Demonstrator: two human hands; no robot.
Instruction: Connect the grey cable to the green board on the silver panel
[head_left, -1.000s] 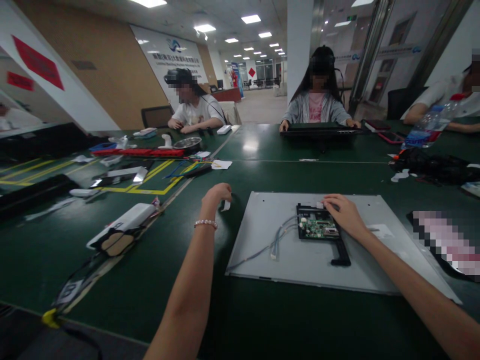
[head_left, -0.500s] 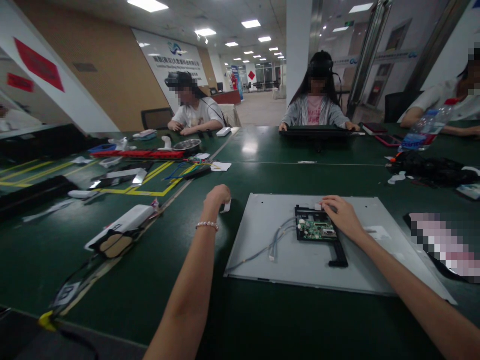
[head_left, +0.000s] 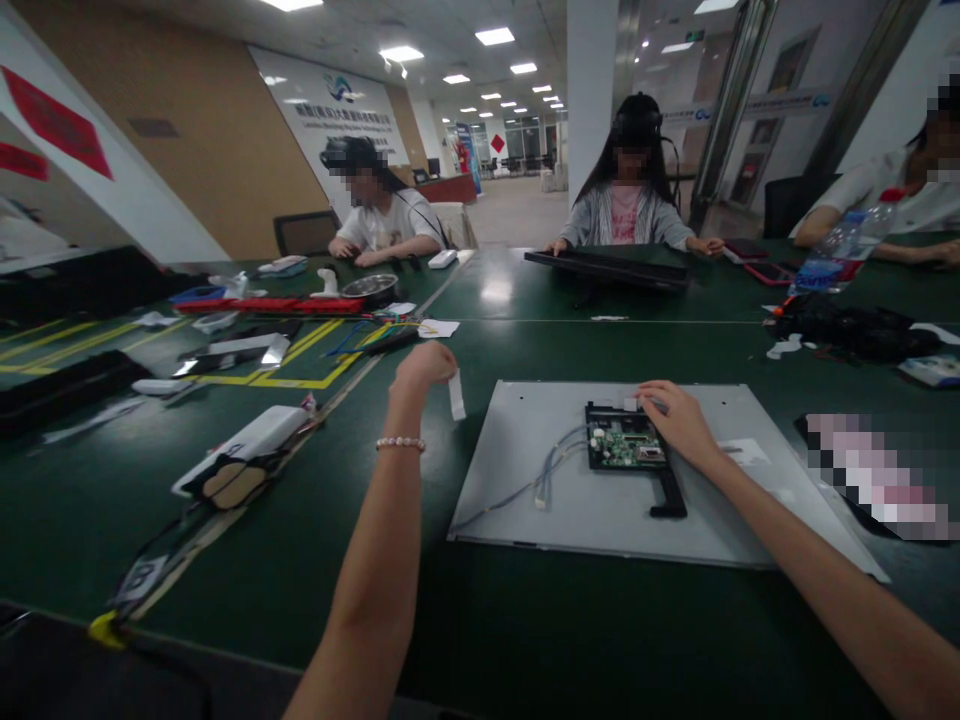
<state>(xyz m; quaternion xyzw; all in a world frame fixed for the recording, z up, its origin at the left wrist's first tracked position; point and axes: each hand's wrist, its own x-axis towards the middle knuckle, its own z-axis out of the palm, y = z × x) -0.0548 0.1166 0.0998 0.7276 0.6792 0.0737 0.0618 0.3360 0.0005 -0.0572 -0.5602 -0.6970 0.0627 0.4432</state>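
Left hand (head_left: 429, 362): pinching a white strip (head_left: 457, 396) above the worktop (head_left: 525, 350)
Right hand (head_left: 681, 418): at the circuit board (head_left: 621, 450); cannot tell its grip
Panel (head_left: 517, 445): under the board, towards the worktop's near edge
Strip work: apparently handling tape; calls for steadiness

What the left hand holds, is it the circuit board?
No, the left hand holds a white strip; the circuit board is on the panel.

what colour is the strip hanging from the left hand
White: the strip hanging from the left hand shows best in the head view.
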